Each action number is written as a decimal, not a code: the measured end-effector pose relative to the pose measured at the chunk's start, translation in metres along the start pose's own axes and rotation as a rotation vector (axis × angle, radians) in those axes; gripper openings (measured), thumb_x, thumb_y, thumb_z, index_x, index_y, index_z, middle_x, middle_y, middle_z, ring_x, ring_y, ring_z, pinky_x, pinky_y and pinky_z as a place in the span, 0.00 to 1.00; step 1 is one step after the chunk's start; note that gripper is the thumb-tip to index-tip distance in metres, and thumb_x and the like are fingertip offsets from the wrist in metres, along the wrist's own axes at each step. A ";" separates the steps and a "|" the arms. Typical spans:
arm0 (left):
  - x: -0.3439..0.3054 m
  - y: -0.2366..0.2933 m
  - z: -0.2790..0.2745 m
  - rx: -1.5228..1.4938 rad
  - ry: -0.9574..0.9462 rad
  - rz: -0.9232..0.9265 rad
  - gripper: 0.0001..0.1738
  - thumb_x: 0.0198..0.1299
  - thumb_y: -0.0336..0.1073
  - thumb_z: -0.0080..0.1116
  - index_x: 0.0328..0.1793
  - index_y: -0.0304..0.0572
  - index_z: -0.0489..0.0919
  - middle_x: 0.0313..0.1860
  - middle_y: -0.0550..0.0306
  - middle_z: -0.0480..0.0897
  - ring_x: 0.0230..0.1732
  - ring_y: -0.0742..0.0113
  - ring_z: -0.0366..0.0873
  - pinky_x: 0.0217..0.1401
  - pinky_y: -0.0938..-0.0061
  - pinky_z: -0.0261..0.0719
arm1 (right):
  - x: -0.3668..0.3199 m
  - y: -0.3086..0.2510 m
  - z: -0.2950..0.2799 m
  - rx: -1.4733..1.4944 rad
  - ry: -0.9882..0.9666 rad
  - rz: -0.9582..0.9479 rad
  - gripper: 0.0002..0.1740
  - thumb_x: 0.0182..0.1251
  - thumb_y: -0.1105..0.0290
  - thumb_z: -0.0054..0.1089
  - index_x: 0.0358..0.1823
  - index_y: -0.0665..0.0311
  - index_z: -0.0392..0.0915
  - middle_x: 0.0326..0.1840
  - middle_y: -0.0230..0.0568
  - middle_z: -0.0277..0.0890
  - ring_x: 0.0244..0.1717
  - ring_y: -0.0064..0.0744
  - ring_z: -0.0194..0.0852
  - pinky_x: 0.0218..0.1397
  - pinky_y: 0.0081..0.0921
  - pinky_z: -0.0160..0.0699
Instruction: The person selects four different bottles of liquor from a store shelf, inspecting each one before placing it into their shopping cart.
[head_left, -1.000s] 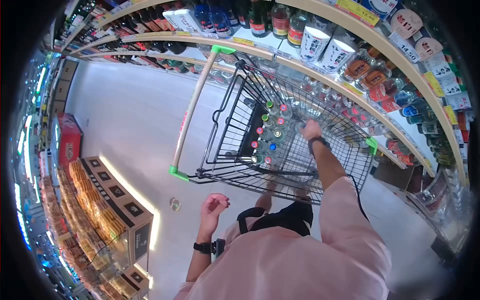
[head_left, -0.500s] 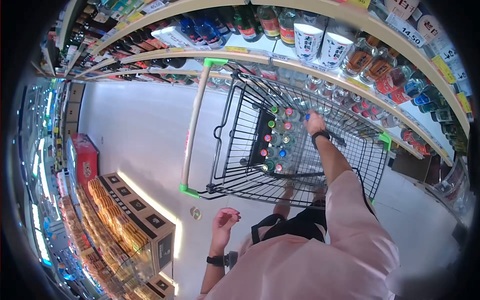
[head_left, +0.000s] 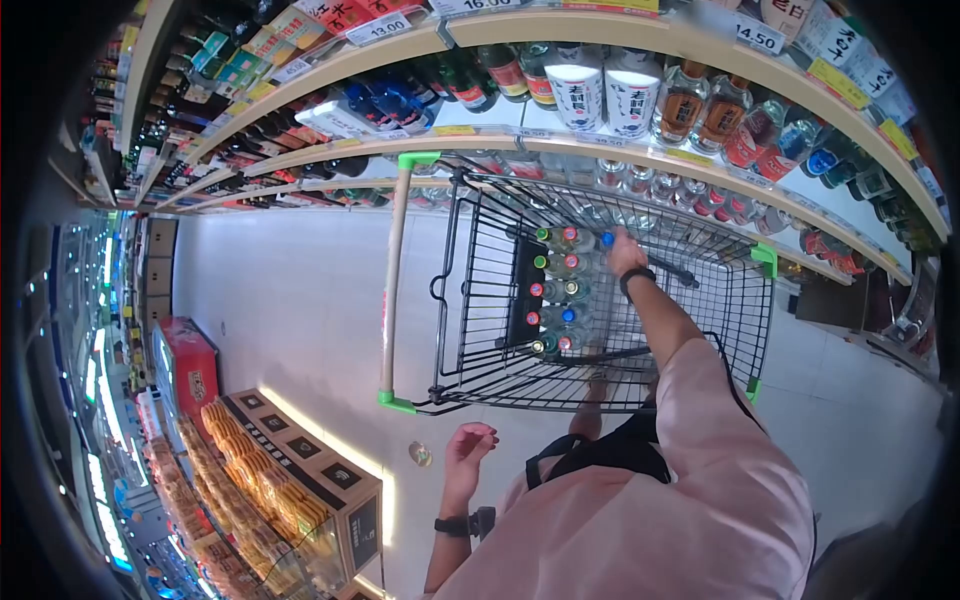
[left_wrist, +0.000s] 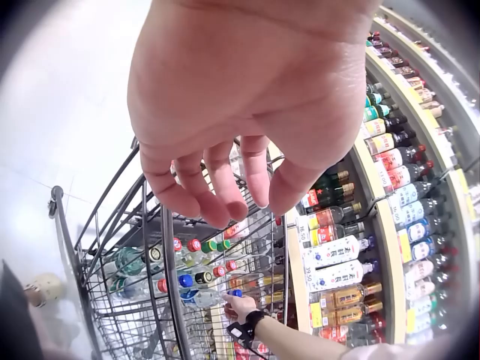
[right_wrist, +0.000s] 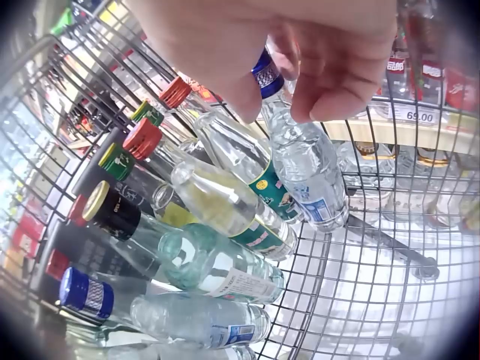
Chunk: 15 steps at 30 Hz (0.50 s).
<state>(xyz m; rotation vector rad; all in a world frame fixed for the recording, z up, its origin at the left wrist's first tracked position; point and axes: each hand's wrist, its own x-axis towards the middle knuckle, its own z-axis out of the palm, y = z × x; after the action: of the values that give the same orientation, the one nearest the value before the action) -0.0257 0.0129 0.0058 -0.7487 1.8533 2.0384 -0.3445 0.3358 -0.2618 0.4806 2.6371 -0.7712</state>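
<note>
My right hand (head_left: 625, 252) reaches into the shopping cart (head_left: 391, 285) and pinches a clear glass bottle (right_wrist: 307, 169) by its neck, just under the blue cap (right_wrist: 267, 75). That bottle stands slightly tilted at the end of a row, beside a red-capped bottle (right_wrist: 225, 146). Several more glass bottles, with green, red, black and blue caps, are packed in rows against the cart's handle end; one blue-capped bottle (right_wrist: 195, 319) is nearest in the right wrist view. Outside the cart, my left hand (head_left: 470, 448) hangs loosely curled and holds nothing.
Shelves (head_left: 480, 142) of bottles with price tags run along the cart's far side. A stand of packaged baked goods (head_left: 265, 465) is at the lower left, with a red cooler (head_left: 186, 362) behind it. The cart's green corner (head_left: 765, 260) is close to the shelves.
The right hand, with the blue-capped bottle, has shifted toward the far side of the cart, beside the row of bottles. The left hand stays loosely curled. The head view has turned slightly.
</note>
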 end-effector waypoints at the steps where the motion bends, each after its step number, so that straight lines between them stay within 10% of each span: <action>1: 0.001 0.002 0.000 0.009 -0.011 0.009 0.06 0.67 0.29 0.61 0.49 0.41 0.79 0.45 0.60 0.83 0.45 0.70 0.80 0.51 0.75 0.77 | -0.002 0.004 -0.002 0.003 -0.015 0.027 0.32 0.60 0.64 0.66 0.66 0.56 0.65 0.57 0.54 0.80 0.58 0.59 0.79 0.61 0.48 0.78; 3: 0.005 0.005 0.003 0.005 -0.035 0.031 0.06 0.68 0.29 0.61 0.49 0.41 0.79 0.45 0.60 0.83 0.45 0.70 0.80 0.51 0.74 0.77 | -0.014 0.015 -0.010 0.005 -0.041 0.081 0.36 0.60 0.65 0.66 0.70 0.57 0.62 0.58 0.55 0.79 0.58 0.58 0.79 0.62 0.46 0.78; 10: 0.019 0.023 0.029 -0.004 -0.139 0.120 0.05 0.68 0.30 0.61 0.48 0.41 0.79 0.43 0.60 0.83 0.44 0.71 0.80 0.50 0.74 0.77 | -0.080 0.043 -0.058 0.208 0.071 -0.067 0.15 0.57 0.60 0.66 0.36 0.66 0.85 0.42 0.56 0.84 0.49 0.55 0.83 0.54 0.45 0.80; 15: 0.033 0.034 0.052 0.000 -0.235 0.186 0.05 0.68 0.29 0.60 0.48 0.40 0.79 0.40 0.62 0.82 0.42 0.73 0.79 0.49 0.76 0.76 | -0.102 0.080 -0.088 0.333 -0.106 -0.153 0.11 0.54 0.68 0.61 0.38 0.63 0.84 0.42 0.52 0.84 0.47 0.50 0.83 0.53 0.39 0.80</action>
<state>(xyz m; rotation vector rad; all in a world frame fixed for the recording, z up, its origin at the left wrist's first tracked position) -0.0804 0.0553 0.0177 -0.3286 1.8452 2.1312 -0.2427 0.4265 -0.1857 0.3130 2.4761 -1.2594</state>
